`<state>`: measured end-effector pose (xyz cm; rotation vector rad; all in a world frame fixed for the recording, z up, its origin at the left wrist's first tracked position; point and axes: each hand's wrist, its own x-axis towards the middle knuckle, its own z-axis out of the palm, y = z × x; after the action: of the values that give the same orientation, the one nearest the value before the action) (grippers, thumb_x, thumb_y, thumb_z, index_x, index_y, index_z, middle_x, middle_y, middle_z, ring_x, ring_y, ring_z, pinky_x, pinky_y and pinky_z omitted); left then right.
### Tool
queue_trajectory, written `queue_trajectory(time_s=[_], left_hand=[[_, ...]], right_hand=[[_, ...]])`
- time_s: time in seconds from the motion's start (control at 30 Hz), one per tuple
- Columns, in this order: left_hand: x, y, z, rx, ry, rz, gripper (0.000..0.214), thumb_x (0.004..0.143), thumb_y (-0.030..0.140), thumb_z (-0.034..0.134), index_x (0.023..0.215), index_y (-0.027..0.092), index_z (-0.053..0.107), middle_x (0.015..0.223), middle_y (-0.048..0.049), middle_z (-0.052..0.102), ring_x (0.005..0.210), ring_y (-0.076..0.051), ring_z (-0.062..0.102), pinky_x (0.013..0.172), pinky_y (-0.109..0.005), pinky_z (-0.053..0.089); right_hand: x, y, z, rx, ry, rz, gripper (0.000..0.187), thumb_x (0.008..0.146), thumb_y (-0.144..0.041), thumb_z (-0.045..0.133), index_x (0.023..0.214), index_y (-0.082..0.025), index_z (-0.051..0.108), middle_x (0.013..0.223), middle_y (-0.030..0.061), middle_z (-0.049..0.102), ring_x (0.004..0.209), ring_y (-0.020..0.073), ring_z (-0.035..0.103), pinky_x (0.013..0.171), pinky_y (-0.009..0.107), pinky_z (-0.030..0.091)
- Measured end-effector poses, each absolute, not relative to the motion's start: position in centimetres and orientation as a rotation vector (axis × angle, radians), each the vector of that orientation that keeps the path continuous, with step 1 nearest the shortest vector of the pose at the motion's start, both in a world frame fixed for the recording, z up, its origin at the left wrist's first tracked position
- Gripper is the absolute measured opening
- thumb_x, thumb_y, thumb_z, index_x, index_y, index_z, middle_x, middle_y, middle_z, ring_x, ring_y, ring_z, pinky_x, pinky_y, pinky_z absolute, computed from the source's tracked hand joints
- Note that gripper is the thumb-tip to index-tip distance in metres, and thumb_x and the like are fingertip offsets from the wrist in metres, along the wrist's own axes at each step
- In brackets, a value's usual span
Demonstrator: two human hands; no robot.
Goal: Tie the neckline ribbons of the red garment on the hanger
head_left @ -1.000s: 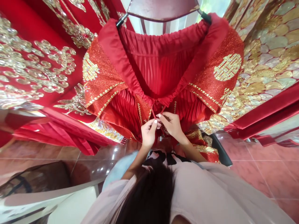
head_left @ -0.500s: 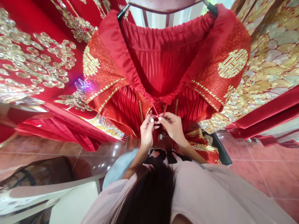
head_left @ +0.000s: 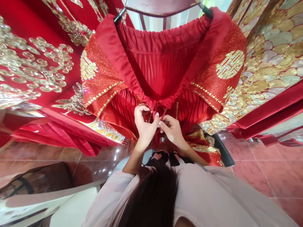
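The tiled floor stretches below and to both sides of the left hand and the right hand. Directly ahead of both hands hangs a red garment, its gathered neckline narrowing to a point just beyond the fingertips, with pleated red cloth and glittering panels to either side. Well to the left of the left hand is a red cloth with crystal beading; well to the right of the right hand is a gold scale-patterned cloth. A white chair stands behind and left of the left hand, with a dark brown bag-like item beside it. Far ahead of the hands, a hanger with dark ends holds up the garment's shoulders. To the right of the right hand sits a black container next to folded red-and-gold fabric. Gold emblems mark the garment beyond each hand.

The right hand pinches a thin red cord between thumb and forefinger, right below the neckline. The left hand's forefinger arches away from its thumb, whose tip nearly meets the right fingertips; whether it grips a cord, I cannot tell.
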<state>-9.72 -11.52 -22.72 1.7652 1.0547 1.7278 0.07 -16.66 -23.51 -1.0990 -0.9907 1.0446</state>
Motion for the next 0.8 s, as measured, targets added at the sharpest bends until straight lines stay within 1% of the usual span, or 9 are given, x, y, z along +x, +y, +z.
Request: queue_trajectory(time_s=[0.07, 0.17, 0.27, 0.37, 0.47, 0.57, 0.7, 0.8], left_hand=[[-9.4, -11.6, -22.7, 1.603, 0.973, 1.582, 0.029, 0.071, 0.016, 0.066, 0.094, 0.019, 0.048, 0.087, -0.0011, 0.059, 0.08, -0.013, 0.061, 0.072, -0.024, 0.05], [-9.4, -11.6, -22.6, 1.332, 0.826, 1.38, 0.032, 0.074, 0.023, 0.068, 0.096, 0.02, 0.045, 0.076, 0.0006, 0.064, 0.073, -0.013, 0.066, 0.068, -0.024, 0.053], [-10.0, -11.4, -22.9, 1.089, 0.713, 1.286, 0.043, 0.065, 0.029, 0.081, 0.091, 0.02, 0.049, 0.07, 0.0022, 0.064, 0.069, -0.012, 0.065, 0.068, -0.021, 0.053], [-10.8, -11.1, -23.6, 0.885, 0.605, 1.168, 0.049, 0.056, 0.032, 0.088, 0.087, 0.02, 0.052, 0.071, 0.0036, 0.062, 0.065, -0.008, 0.061, 0.062, -0.017, 0.051], [-11.5, -11.2, -24.4, 0.739, 0.545, 1.106, 0.046, 0.056, 0.03, 0.087, 0.085, 0.021, 0.053, 0.067, 0.0059, 0.056, 0.055, -0.004, 0.051, 0.053, -0.014, 0.045], [-12.0, -11.5, -24.8, 0.689, 0.527, 1.088, 0.045, 0.055, 0.032, 0.086, 0.085, 0.022, 0.054, 0.062, 0.007, 0.048, 0.051, -0.004, 0.044, 0.049, -0.014, 0.041], [-12.2, -11.8, -24.5, 0.834, 0.576, 1.014, 0.039, 0.059, 0.031, 0.082, 0.089, 0.019, 0.06, 0.064, 0.0041, 0.051, 0.05, -0.005, 0.044, 0.048, -0.017, 0.041], [-12.3, -11.8, -24.2, 0.827, 0.587, 1.029, 0.035, 0.061, 0.031, 0.079, 0.089, 0.018, 0.061, 0.062, 0.0044, 0.05, 0.048, -0.005, 0.042, 0.047, -0.017, 0.04]], right_hand=[[0.1, -16.6, -23.5, -1.099, -0.985, 1.056, 0.029, 0.072, -0.04, 0.07, 0.075, -0.015, 0.057, 0.061, -0.0021, 0.057, 0.045, 0.0053, 0.048, 0.044, 0.017, 0.04], [0.2, -16.5, -23.6, -1.095, -0.982, 1.057, 0.03, 0.072, -0.041, 0.07, 0.076, -0.015, 0.057, 0.061, -0.0021, 0.057, 0.045, 0.0051, 0.047, 0.044, 0.017, 0.04], [0.3, -16.5, -23.7, -1.084, -1.004, 1.059, 0.029, 0.073, -0.041, 0.069, 0.079, -0.014, 0.059, 0.059, -0.0026, 0.057, 0.045, 0.0051, 0.047, 0.044, 0.017, 0.04], [0.4, -16.5, -23.7, -1.078, -1.018, 1.085, 0.03, 0.073, -0.042, 0.068, 0.079, -0.014, 0.059, 0.059, -0.0022, 0.057, 0.043, 0.0044, 0.046, 0.042, 0.016, 0.038], [0.4, -16.6, -23.5, -1.101, -1.017, 1.113, 0.032, 0.073, -0.044, 0.068, 0.078, -0.013, 0.059, 0.061, -0.0015, 0.059, 0.041, 0.0038, 0.044, 0.039, 0.016, 0.035], [0.4, -16.5, -23.3, -1.117, -1.002, 1.105, 0.03, 0.072, -0.042, 0.068, 0.078, -0.014, 0.059, 0.059, -0.002, 0.058, 0.041, 0.0042, 0.044, 0.039, 0.016, 0.035], [0.5, -16.3, -23.3, -1.121, -1.001, 1.122, 0.03, 0.072, -0.043, 0.068, 0.077, -0.014, 0.059, 0.058, -0.0023, 0.057, 0.041, 0.0047, 0.044, 0.039, 0.016, 0.035], [0.5, -16.3, -23.4, -1.132, -1.012, 1.108, 0.031, 0.072, -0.044, 0.067, 0.076, -0.014, 0.058, 0.058, -0.0021, 0.057, 0.041, 0.0047, 0.043, 0.039, 0.017, 0.035]])
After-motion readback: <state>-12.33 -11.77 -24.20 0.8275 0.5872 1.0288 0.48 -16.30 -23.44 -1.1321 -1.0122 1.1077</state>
